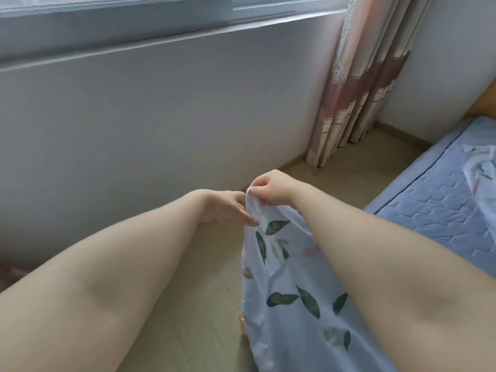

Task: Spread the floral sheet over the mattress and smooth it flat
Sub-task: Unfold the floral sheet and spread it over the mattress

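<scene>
The floral sheet [292, 296], pale blue with dark green leaves, hangs bunched between my arms over the floor. My right hand [271, 187] pinches its upper corner with curled fingers. My left hand [228, 208] reaches in from the left, and its fingertips touch the cloth just below that corner. The blue quilted mattress [434, 210] lies at the right, mostly bare. Another part of the sheet [483, 167] lies crumpled on it at the right edge of the view.
A white wall [161, 116] with a window sill runs across the back. A pink patterned curtain [357, 84] hangs in the corner. Beige floor [188, 304] lies between the wall and the mattress.
</scene>
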`<state>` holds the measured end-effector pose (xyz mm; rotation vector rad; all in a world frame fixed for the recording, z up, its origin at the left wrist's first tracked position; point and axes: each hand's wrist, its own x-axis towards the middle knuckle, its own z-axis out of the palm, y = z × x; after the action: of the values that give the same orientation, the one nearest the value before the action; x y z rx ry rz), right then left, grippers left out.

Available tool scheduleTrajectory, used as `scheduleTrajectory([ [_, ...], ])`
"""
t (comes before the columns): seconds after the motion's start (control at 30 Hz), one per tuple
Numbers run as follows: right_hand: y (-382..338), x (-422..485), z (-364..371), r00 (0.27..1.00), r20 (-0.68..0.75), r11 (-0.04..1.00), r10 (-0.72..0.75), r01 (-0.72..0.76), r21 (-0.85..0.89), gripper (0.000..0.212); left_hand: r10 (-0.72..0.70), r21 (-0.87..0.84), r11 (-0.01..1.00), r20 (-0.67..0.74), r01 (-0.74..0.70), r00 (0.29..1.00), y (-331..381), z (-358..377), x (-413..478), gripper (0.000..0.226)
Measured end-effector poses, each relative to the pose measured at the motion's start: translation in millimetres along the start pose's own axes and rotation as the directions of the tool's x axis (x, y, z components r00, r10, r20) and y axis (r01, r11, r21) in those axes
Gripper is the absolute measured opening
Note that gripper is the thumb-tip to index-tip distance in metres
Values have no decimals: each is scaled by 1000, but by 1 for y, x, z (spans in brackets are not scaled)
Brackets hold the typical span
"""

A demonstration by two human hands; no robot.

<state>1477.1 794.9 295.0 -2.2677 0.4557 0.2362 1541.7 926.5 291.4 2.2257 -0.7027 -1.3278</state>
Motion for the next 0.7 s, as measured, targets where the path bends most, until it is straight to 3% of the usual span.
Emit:
scheduleTrajectory([
  [0.1,9,14,-2,996,77,997,42,-46,61,16,152,-19,988,-44,-153,987,18,-10,33,19],
  [0.23,34,30,-12,972,88,954,220,-233,188,12,86,30,996,90,-89,992,22,-31,70,18],
  [0.33,62,42,-16,864,221,879,453,-474,48,11,68,49,996,222,-81,973,20,-52,95,18],
  [0.43,80,59,-12,794,276,841,541,-512,-174,7,-24,64,998,353,2,935,18,-72,123,22],
  [0.5,80,76,-13,832,161,847,532,-522,-103,17,-147,200,977,386,73,911,16,-80,140,20],
  [0.57,72,96,-17,848,126,856,515,-517,-25,22,-260,484,872,336,71,906,11,-93,162,14],
  [0.63,57,113,-18,803,290,843,521,-537,-27,16,-300,675,737,267,44,916,9,-108,178,10],
  [0.7,44,126,-11,719,441,807,537,-591,-17,7,-237,703,711,231,6,944,11,-124,194,20],
])
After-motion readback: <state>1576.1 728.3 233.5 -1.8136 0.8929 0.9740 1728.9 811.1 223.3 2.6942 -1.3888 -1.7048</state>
